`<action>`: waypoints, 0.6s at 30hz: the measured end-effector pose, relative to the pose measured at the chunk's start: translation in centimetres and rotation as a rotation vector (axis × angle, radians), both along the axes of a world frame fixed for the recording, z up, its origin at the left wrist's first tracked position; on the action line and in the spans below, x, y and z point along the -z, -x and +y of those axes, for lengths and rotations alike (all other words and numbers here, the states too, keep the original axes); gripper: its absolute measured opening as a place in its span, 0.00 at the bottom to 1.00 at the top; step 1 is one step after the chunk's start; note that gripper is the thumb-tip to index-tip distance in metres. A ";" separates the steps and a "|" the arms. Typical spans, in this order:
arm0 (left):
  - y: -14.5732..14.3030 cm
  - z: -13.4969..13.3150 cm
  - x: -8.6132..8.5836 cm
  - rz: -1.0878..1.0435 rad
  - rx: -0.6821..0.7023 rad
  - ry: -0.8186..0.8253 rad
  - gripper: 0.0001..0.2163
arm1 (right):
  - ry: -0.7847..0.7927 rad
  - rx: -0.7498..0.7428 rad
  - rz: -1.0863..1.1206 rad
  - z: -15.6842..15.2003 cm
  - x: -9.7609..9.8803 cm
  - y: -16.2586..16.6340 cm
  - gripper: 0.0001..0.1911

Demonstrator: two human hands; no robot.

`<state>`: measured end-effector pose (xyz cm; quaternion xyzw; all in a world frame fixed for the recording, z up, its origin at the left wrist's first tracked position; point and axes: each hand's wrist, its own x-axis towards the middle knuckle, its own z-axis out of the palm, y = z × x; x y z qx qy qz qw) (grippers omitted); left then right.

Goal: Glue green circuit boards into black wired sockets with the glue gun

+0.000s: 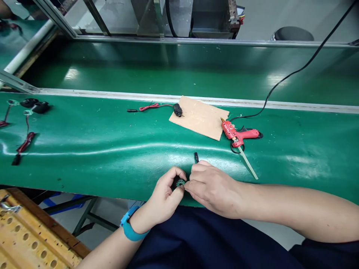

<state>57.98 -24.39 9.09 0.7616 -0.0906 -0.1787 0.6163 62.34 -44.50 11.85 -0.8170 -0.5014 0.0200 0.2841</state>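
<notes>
Pinching small black-and-green part (180,182) in left hand (166,196) at near edge of table (106,172); bunching fingers of right hand (210,188) beside it, with exact grip hidden. Noting red glue gun (238,134) beside cardboard (200,118) toward far edge.

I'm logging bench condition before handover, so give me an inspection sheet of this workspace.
Surface: green mat, glossy, uneven, scattered specks.
Job's things: dark round part, green-faced; black plug.
Clutter: cardboard; black part at its left edge; red glue gun by its right side.
Hands: left hand grips the round part; right hand at its edge.
Cables: black cord from the glue gun toward upper right; red-and-black wires, left and centre.
Surroundings: round dark seat, upper right; yellow holed board, lower left.
</notes>
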 end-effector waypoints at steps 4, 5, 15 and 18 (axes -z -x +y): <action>-0.4 0.3 -0.4 0.029 0.020 0.003 0.08 | -0.023 -0.053 -0.073 0.1 -0.3 -0.5 0.18; -0.5 0.5 -0.5 0.036 0.036 0.012 0.08 | -0.028 -0.075 -0.104 0.1 -0.5 -0.7 0.19; -1.5 0.8 -0.4 0.297 0.043 0.156 0.05 | -0.068 -0.179 0.062 0.3 0.1 -2.8 0.14; -1.6 0.9 -0.2 0.320 0.038 0.214 0.07 | -0.022 -0.182 0.100 0.2 -0.6 -2.9 0.14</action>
